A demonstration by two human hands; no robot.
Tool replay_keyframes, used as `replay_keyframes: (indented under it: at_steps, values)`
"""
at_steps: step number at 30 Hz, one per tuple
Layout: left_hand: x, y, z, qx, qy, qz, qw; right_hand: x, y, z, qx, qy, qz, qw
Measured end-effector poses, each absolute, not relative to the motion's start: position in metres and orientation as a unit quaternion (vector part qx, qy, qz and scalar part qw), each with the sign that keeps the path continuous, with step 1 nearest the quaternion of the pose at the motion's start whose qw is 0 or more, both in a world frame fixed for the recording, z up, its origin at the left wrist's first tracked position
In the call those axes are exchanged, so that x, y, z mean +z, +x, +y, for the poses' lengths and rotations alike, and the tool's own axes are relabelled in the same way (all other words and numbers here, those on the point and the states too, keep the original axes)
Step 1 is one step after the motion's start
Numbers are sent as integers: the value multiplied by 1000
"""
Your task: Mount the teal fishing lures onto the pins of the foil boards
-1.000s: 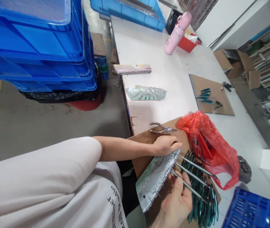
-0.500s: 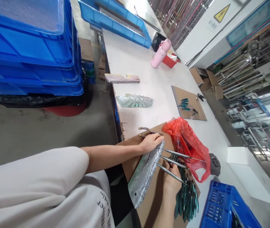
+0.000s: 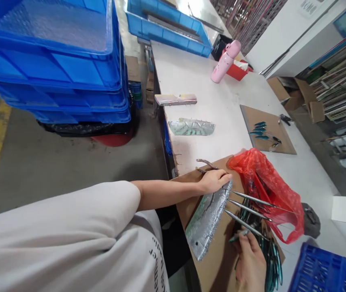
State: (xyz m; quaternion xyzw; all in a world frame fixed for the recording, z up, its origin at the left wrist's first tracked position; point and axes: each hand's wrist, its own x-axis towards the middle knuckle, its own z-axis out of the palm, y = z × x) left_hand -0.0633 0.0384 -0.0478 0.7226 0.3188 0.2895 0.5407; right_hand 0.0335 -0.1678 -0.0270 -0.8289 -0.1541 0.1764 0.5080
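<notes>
My left hand (image 3: pixel 214 181) is closed around the upper end of a silver, rough-edged curved plate (image 3: pixel 208 223), which stands tilted above the brown board. Several slender silver spindle-shaped pieces (image 3: pixel 247 211) stick out from the plate's right edge. Below them, my right hand (image 3: pixel 252 259) pinches a small teal slender piece (image 3: pixel 239 235) between thumb and fingers. Beside and partly behind that hand lies a pile of glossy dark-teal slender pieces (image 3: pixel 273 261). A tool with two curved handles (image 3: pixel 206 163) lies just beyond my left hand, its other end hidden.
A red plastic bag (image 3: pixel 270 194) lies right of the plate, near a blue basket (image 3: pixel 325 269). Two more plates, one greenish (image 3: pixel 193 127) and one pinkish (image 3: pixel 176 99), lie farther off. A board (image 3: pixel 261 117) holds several teal pieces. Blue crates (image 3: pixel 69 65) stand left.
My right hand has come out from under the silver spindle pieces, toward me, and a small teal piece now shows in its fingertips. My left hand still holds the plate. The view has shifted left.
</notes>
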Motion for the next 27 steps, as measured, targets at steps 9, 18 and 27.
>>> replay_keyframes:
  at_steps: [9, 18, 27]
  values:
    - [-45, -61, 38, 279, 747, 316, 515, -52, -35, -161, 206, -627, 1, 751]
    - [-47, -59, 37, 276, 758, 314, 501, -53, -52, -151, 205, -712, -29, 671]
    - [-47, -59, 37, 277, 760, 307, 501, -54, -53, -151, 182, -816, -71, 545]
